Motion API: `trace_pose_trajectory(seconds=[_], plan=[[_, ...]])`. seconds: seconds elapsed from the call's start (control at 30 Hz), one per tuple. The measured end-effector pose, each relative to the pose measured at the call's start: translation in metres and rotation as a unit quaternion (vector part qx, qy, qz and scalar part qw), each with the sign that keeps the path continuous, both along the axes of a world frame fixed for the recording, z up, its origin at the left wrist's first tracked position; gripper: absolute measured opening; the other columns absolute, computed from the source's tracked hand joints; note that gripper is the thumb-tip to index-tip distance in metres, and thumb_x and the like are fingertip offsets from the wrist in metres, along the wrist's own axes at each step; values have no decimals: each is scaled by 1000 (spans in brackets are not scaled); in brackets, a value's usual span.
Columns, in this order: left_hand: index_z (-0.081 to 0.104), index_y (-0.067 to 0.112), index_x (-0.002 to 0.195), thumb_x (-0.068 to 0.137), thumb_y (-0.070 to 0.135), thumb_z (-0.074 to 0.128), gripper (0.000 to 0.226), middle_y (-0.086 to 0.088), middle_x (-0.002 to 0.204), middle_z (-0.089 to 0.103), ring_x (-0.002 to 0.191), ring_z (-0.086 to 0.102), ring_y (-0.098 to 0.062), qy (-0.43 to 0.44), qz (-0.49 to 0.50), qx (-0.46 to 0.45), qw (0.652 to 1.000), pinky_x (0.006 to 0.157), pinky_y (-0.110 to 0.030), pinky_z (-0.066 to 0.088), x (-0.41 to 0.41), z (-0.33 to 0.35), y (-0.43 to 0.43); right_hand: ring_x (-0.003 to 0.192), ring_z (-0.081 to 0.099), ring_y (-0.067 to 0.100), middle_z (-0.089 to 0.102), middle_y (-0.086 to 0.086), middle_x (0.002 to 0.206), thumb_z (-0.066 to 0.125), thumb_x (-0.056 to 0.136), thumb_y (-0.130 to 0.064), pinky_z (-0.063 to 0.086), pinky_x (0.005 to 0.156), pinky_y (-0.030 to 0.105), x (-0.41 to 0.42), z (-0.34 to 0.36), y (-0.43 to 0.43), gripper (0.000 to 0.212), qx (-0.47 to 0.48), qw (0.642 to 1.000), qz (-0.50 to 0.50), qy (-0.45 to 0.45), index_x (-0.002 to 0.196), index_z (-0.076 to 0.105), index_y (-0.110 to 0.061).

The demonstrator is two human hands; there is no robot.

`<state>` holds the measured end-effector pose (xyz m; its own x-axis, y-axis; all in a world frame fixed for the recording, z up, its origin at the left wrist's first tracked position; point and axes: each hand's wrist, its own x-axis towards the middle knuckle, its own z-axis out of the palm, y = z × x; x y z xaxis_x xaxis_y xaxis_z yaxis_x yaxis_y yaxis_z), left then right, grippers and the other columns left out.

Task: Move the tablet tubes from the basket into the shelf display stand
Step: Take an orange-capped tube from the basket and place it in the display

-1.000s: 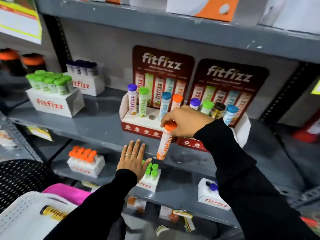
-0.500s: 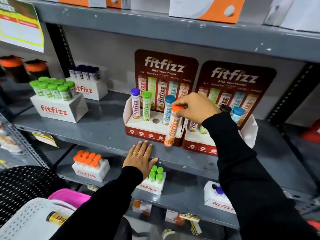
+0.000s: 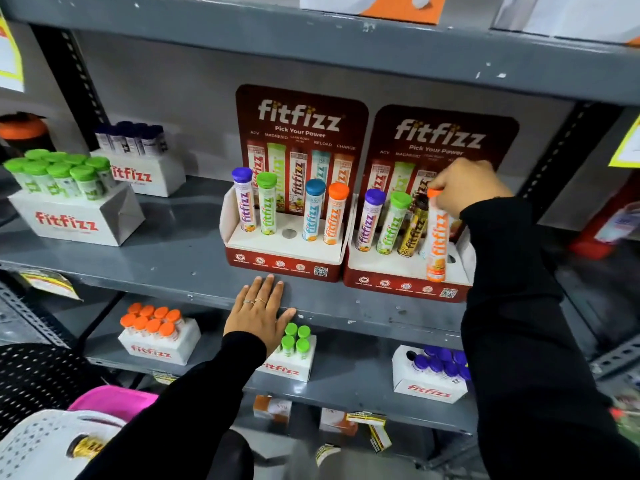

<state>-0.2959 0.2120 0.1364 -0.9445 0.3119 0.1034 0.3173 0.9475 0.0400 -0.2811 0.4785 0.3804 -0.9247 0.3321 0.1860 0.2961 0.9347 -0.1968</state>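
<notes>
My right hand [image 3: 465, 187] grips the orange cap of an orange tablet tube [image 3: 436, 242], holding it upright in front of the right display stand [image 3: 408, 284], its bottom low over the stand's front right. That stand holds a purple-capped, a green-capped and a dark gold tube. The left display stand [image 3: 282, 263] holds purple, green, blue and orange tubes with one empty hole [image 3: 289, 233] in the middle. My left hand [image 3: 259, 311] lies flat and empty on the shelf edge. A white basket [image 3: 33, 452] at bottom left holds a gold tube [image 3: 85, 448].
Fitfizz boxes of green-capped [image 3: 74, 216] and dark-capped tubes [image 3: 149, 173] stand at the shelf's left. The lower shelf carries boxes of orange [image 3: 157, 336], green [image 3: 291, 358] and purple tubes [image 3: 431, 374]. A pink item [image 3: 110, 400] and black mesh [image 3: 31, 379] lie at lower left.
My right hand has carried the orange tube to the right, from in front of the left stand to the right stand. The left hand stays flat on the shelf edge.
</notes>
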Motion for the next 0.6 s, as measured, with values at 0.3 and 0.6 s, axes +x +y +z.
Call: trace_pose_trajectory(seconds=[0.3,0.6], plan=[[7,17,145,93,54,13,63,-3,154,5,140,-1,-19,-1,5,-6,1000,114,-36,-3,3,5,2,106,58,47,62,33,112,45,89,10,48,93,51,4,-37,32,28,4,985,-126,116,111,61,10],[4,18,145,84,63,-8,76,-2,155,3,140,-2,-18,2,6,-24,1000,112,-35,-5,3,2,1,109,60,41,65,25,119,47,86,13,49,95,42,9,-55,44,36,-64,965,-108,229,116,65,2]])
